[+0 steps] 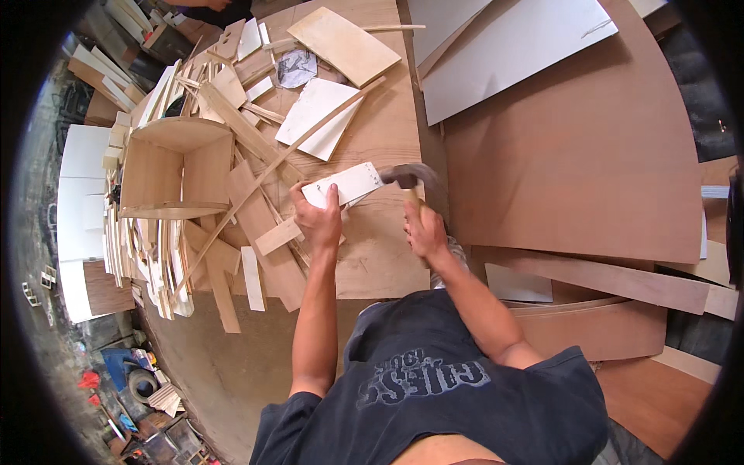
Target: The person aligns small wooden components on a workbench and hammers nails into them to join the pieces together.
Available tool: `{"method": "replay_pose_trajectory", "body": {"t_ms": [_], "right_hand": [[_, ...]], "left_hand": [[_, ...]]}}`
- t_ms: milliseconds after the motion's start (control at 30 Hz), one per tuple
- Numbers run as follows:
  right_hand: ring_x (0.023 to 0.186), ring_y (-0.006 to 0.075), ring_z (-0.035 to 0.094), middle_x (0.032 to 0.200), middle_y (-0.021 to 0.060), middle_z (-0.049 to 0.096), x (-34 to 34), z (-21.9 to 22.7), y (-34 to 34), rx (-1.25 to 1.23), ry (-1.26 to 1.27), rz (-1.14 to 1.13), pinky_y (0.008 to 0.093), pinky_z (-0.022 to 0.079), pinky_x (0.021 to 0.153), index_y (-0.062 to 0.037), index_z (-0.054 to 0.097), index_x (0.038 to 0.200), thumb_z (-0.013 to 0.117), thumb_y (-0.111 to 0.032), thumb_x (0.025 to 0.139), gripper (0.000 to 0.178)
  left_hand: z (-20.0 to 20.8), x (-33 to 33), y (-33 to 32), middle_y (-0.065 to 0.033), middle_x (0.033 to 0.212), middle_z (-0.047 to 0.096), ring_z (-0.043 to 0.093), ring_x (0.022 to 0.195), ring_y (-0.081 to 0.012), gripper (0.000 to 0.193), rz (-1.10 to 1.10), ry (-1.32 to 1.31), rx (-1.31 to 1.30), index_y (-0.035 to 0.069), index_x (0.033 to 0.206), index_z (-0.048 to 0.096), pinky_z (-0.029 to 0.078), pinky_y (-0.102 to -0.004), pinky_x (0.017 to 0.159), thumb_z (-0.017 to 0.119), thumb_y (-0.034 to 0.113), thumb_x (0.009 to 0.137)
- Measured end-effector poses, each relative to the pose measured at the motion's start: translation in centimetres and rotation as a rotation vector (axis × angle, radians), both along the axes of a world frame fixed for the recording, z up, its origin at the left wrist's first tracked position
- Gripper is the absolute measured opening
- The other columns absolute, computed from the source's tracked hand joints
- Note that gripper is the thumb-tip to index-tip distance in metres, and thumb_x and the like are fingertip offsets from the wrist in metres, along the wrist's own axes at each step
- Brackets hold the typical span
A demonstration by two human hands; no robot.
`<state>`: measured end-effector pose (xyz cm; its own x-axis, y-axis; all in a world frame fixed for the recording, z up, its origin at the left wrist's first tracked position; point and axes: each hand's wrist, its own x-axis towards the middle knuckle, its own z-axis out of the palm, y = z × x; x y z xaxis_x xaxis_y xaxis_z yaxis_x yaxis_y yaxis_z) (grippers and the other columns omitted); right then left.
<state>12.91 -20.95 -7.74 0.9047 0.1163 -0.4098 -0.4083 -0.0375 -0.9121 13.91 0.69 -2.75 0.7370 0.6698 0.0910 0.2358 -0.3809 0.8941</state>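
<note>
White rectangular block (355, 178) in the left hand (319, 225), dark-headed hammer with a wooden handle (408, 180) in the right hand (426, 232)

Head view: two bare hands are apart, each closed on one thing, the left around the block's left end, the right around the hammer's handle. One block is held above the pale wooden tabletop (391, 128), dark specks at its right end. One hammer has its head at that end; blur makes it hard to tell whether they touch. Two white sheets (519, 62) overlap one large brown curved board (573, 170) at upper right. Wooden offcuts (260, 225) on the left are too jumbled to count. Another person's dark clothing (232, 12) is cut off at the upper edge; small items (142, 385) at lower left are hard to make out. One pale wooden box with curved panels (209, 167) sits open among the offcuts, its inner walls in view.
</note>
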Motion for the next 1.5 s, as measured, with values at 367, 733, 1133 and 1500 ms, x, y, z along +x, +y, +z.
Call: {"method": "replay_pose_trajectory", "body": {"t_ms": [367,733,1133,1500], "right_hand": [[0.054,0.0043,0.05,0.071,-0.0016,0.055,-0.6,0.4,1.4,0.276,0.181,-0.007,0.0247,0.039,0.044,-0.0077,0.058,0.095,0.054,-0.052,0.111,0.047],[0.094,0.0361,0.074,0.103,0.0172,0.076,6.4,-4.2,1.8,-0.283,-0.377,0.058,0.0443,0.058,0.084,-0.0042,0.065,0.105,0.097,-0.044,0.073,0.06],[0.078,0.0162,0.064,0.091,0.0078,0.071,4.9,-4.9,5.1,-0.067,-0.213,-0.015,0.0354,0.054,0.073,-0.0052,0.063,0.104,0.096,-0.033,0.078,0.051],[0.048,0.0089,0.054,0.069,0.0009,0.06,3.9,-4.3,2.9,-0.198,-0.2,0.071,0.03,0.044,0.044,-0.0048,0.061,0.1,0.085,-0.039,0.092,0.043]], "left_hand": [[-0.1,-0.7,1.4,-0.0188,0.115,0.067,0.073,0.097,-0.0248,0.046,0.018,0.074,-0.038,0.0,0.127,0.055,0.069,-0.0396,0.073,0.082,0.014,0.093],[-0.2,-0.7,0.5,-0.0147,0.116,0.071,0.07,0.111,-0.0215,0.056,-0.24,0.035,-0.139,0.001,0.138,0.056,0.056,-0.0342,0.097,0.084,0.014,0.091],[-9.3,-2.4,0.7,-0.0195,0.135,0.067,0.06,0.129,-0.0402,0.076,-0.556,0.118,0.446,0.004,0.139,0.064,0.048,-0.0482,0.109,0.096,0.035,0.077],[-12.2,2.1,-2.1,-0.0085,0.095,0.075,0.068,0.088,-0.0348,0.031,-0.521,0.051,0.596,0.013,0.101,0.078,0.053,-0.048,0.08,0.083,0.038,0.083]]}}
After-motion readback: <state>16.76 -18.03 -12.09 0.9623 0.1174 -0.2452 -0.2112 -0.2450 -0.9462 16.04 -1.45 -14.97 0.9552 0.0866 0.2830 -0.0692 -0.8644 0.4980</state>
